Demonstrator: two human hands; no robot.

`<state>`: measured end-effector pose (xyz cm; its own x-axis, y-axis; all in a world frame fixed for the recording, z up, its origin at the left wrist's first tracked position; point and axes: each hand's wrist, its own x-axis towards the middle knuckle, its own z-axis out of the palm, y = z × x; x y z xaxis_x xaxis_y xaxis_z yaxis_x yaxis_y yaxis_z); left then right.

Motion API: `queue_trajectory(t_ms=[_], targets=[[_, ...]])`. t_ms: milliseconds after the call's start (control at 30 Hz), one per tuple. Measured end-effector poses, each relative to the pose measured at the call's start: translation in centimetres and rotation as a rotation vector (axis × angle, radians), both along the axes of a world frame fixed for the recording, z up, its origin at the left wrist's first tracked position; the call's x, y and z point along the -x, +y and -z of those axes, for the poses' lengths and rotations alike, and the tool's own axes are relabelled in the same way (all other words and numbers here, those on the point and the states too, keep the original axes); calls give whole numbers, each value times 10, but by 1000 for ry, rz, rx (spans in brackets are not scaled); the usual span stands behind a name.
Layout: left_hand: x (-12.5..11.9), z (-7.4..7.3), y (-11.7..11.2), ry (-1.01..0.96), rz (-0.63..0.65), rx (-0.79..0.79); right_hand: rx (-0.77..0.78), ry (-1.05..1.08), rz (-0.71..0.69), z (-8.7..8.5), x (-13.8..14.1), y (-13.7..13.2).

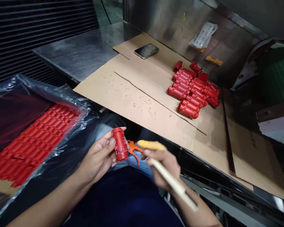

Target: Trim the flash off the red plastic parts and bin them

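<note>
My left hand (101,154) is closed around a ribbed red plastic cylinder part (120,144), held upright above my lap with its cut-out side showing. My right hand (164,165) grips a long pale stick-shaped tool (172,181) with a dark slot at its near end. Its working end cannot be made out. A yellow covering (151,145) appears to wrap a finger of that hand. Between the hands, close behind the red part, an orange tool with a curved lever (133,148) shows, partly hidden. The right hand is apart from the red part.
Cardboard (142,91) covers the metal bench, with small scraps scattered on it. Several red parts (191,91) lie in a group there, beyond a phone (146,51). At left, a plastic-lined box (85,105) holds rows of red parts. A green ribbed object (276,75) stands right.
</note>
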<state>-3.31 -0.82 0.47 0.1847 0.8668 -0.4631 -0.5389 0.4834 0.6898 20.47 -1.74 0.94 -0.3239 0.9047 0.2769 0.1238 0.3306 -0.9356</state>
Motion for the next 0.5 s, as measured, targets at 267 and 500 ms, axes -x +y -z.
queue_trajectory(t_ms=[267, 500], targets=[[-15, -7, 5, -128, 157, 146, -257, 14, -124, 2, 21, 10], [-20, -3, 5, -175, 218, 121, -249, 17, -184, 6, 28, 13]])
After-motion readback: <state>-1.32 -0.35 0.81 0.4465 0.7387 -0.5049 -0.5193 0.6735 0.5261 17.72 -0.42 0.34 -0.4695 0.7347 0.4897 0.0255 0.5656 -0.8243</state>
